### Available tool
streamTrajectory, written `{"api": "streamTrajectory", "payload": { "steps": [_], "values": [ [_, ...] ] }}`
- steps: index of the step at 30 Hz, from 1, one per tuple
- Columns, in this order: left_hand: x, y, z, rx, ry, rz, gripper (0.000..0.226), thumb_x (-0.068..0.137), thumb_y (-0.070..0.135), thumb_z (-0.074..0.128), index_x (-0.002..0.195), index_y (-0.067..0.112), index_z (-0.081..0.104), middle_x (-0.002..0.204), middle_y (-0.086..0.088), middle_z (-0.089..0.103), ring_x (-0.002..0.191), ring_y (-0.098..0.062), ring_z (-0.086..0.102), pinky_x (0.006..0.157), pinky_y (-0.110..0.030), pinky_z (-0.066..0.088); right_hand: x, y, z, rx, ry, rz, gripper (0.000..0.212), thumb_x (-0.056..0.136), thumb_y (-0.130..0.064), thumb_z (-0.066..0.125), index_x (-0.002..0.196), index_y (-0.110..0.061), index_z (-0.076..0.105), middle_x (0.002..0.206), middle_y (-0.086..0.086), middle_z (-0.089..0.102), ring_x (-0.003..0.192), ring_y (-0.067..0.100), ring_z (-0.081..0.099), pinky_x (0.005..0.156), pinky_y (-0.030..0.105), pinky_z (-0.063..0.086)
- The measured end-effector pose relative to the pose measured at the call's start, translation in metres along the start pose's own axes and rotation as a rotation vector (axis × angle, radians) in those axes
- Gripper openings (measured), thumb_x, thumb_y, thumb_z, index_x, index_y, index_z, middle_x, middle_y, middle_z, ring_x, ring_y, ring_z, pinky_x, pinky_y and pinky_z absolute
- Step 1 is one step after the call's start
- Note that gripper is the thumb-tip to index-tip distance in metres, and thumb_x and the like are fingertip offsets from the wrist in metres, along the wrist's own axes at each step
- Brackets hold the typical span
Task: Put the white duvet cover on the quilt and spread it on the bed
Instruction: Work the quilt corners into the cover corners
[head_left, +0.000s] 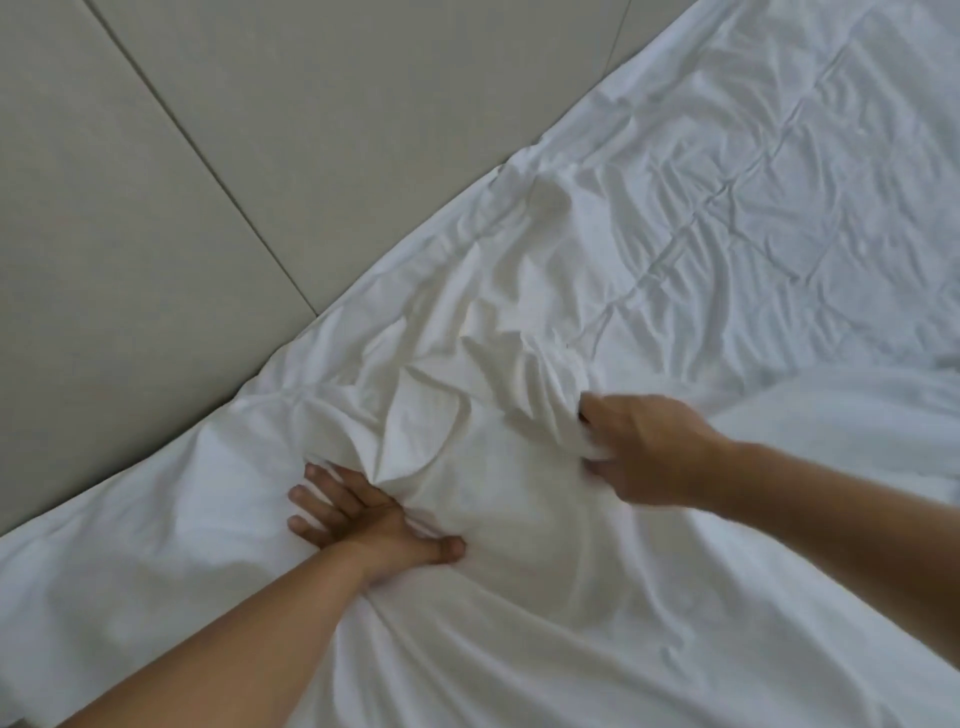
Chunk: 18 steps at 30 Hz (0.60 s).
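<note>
The white cover (649, 234) lies rumpled across the bed, its edge against the grey padded headboard (156, 182). The left hand (358, 519) presses flat on it, fingers spread and straight. The right hand (639, 452) grips a bunched fold of the cover, fingers curled round it (quilt stitching shows through at the right).

A bedroom. Rumpled white cotton duvet cover (675, 218) spread over a bed, filling the view from 1 o'clock round to 7 o'clock. Padded beige headboard (156, 182) with long stitched seams rising behind it at 10 o'clock.
</note>
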<state>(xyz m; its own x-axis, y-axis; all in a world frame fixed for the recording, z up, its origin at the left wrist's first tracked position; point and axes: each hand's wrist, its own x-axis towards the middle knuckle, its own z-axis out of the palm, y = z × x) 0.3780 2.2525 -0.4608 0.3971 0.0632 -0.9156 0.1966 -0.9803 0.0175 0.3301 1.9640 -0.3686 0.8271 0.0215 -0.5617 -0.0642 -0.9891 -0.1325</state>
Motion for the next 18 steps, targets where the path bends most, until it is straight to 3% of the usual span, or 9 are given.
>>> {"api": "streamTrajectory", "payload": {
  "steps": [2, 5, 7, 10, 12, 14, 16, 18],
  "values": [
    [-0.001, 0.000, -0.003, 0.012, -0.015, -0.001, 0.198, 0.009, 0.097, 0.068, 0.142, 0.001, -0.043, 0.110, -0.024, -0.073, 0.123, -0.052, -0.056, 0.109, -0.067, -0.022, -0.034, 0.009, 0.026, 0.012, -0.089, -0.014, 0.049, 0.077, -0.052, 0.067, 0.113, -0.033, 0.040, 0.100, -0.010, 0.064, 0.095, 0.022, 0.066, 0.086, 0.036, 0.047],
    [-0.001, 0.000, -0.007, 0.021, -0.039, -0.008, 0.198, 0.002, 0.098, 0.064, 0.151, 0.013, -0.035, 0.114, -0.024, -0.073, 0.119, -0.050, -0.059, 0.110, -0.067, -0.021, -0.060, 0.073, 0.050, -0.108, 0.196, 0.091, 0.060, 0.061, -0.064, 0.071, 0.109, -0.030, 0.058, 0.096, -0.009, 0.064, 0.092, 0.026, 0.064, 0.087, 0.043, 0.041],
    [-0.001, 0.002, -0.007, 0.015, -0.056, -0.018, 0.201, -0.001, 0.099, 0.062, 0.150, 0.008, -0.034, 0.111, -0.023, -0.074, 0.121, -0.051, -0.056, 0.112, -0.068, -0.021, -0.076, 0.120, 0.050, -0.204, 0.288, 0.255, 0.061, 0.059, -0.063, 0.068, 0.107, -0.026, 0.066, 0.099, -0.001, 0.062, 0.095, 0.033, 0.062, 0.091, 0.048, 0.039],
    [-0.004, 0.006, -0.007, 0.022, -0.076, -0.040, 0.201, 0.001, 0.099, 0.063, 0.150, -0.001, -0.030, 0.103, -0.022, -0.075, 0.126, -0.052, -0.054, 0.112, -0.067, -0.020, -0.091, 0.160, 0.042, -0.271, 0.130, 0.433, 0.055, 0.070, -0.053, 0.056, 0.118, -0.027, 0.064, 0.099, -0.001, 0.062, 0.098, 0.031, 0.063, 0.095, 0.049, 0.039],
    [-0.009, 0.008, -0.007, 0.020, -0.084, -0.043, 0.198, 0.004, 0.098, 0.063, 0.151, -0.003, -0.024, 0.101, -0.022, -0.075, 0.128, -0.053, -0.052, 0.112, -0.067, -0.020, -0.086, 0.162, 0.030, -0.380, -0.048, 0.420, 0.042, 0.085, -0.049, 0.056, 0.124, -0.035, 0.056, 0.108, -0.006, 0.065, 0.108, 0.023, 0.063, 0.097, 0.042, 0.038],
    [-0.015, 0.009, -0.007, 0.036, -0.086, -0.028, 0.191, 0.013, 0.097, 0.067, 0.154, -0.001, -0.015, 0.108, -0.025, -0.073, 0.128, -0.054, -0.050, 0.112, -0.068, -0.020, -0.072, 0.159, 0.004, -0.362, -0.086, 0.391, 0.026, 0.090, -0.049, 0.059, 0.112, -0.035, 0.057, 0.111, -0.003, 0.068, 0.111, 0.022, 0.065, 0.096, 0.039, 0.043],
    [-0.017, 0.010, -0.006, 0.049, -0.090, -0.021, 0.184, 0.020, 0.096, 0.070, 0.156, 0.000, -0.010, 0.116, -0.028, -0.070, 0.128, -0.056, -0.050, 0.111, -0.069, -0.020, -0.055, 0.164, -0.037, -0.192, 0.088, 0.422, 0.021, 0.085, -0.038, 0.069, 0.087, -0.024, 0.055, 0.104, 0.012, 0.071, 0.103, 0.034, 0.068, 0.089, 0.043, 0.054],
    [-0.016, 0.010, -0.005, 0.034, -0.090, -0.031, 0.190, 0.013, 0.096, 0.067, 0.154, -0.001, -0.015, 0.108, -0.026, -0.073, 0.127, -0.055, -0.051, 0.110, -0.068, -0.021, -0.037, 0.179, -0.087, -0.018, 0.413, 0.517, 0.021, 0.081, -0.025, 0.074, 0.082, -0.016, 0.055, 0.100, 0.024, 0.068, 0.098, 0.044, 0.066, 0.083, 0.046, 0.055]
  ]
}}
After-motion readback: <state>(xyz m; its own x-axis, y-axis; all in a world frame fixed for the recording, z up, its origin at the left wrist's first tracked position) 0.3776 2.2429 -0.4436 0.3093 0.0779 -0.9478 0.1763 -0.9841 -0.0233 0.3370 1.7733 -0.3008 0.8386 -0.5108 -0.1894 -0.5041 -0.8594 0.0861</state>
